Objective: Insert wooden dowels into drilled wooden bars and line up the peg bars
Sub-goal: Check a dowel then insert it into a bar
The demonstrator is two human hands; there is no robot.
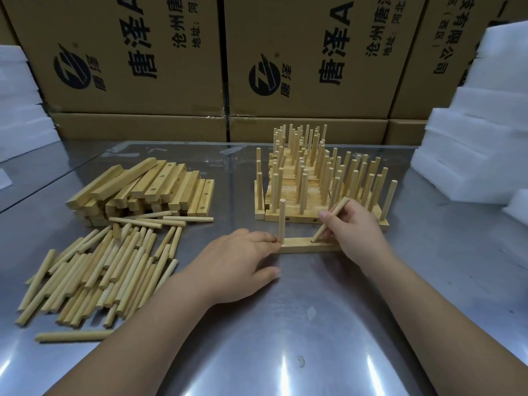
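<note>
Head view: mid-counter [285,352] a drilled bar [303,247] lies crosswise; 1 upright dowel [282,221] stands in its left hole; the left hand [240,261] lies flat at the bar's 9 o'clock end, fingers [264,238] straight and together, tips touching the wood; the right hand [357,232], at the 3 o'clock end, pinches a tilted dowel [333,218], its lower tip at a hole in the bar; finished peg bars [314,181] stand in rows at 12 o'clock; loose dowels [100,270] lie at 9 o'clock, stacked bars [143,190] at 10 o'clock; cardboard boxes [143,52] rise behind.
</note>
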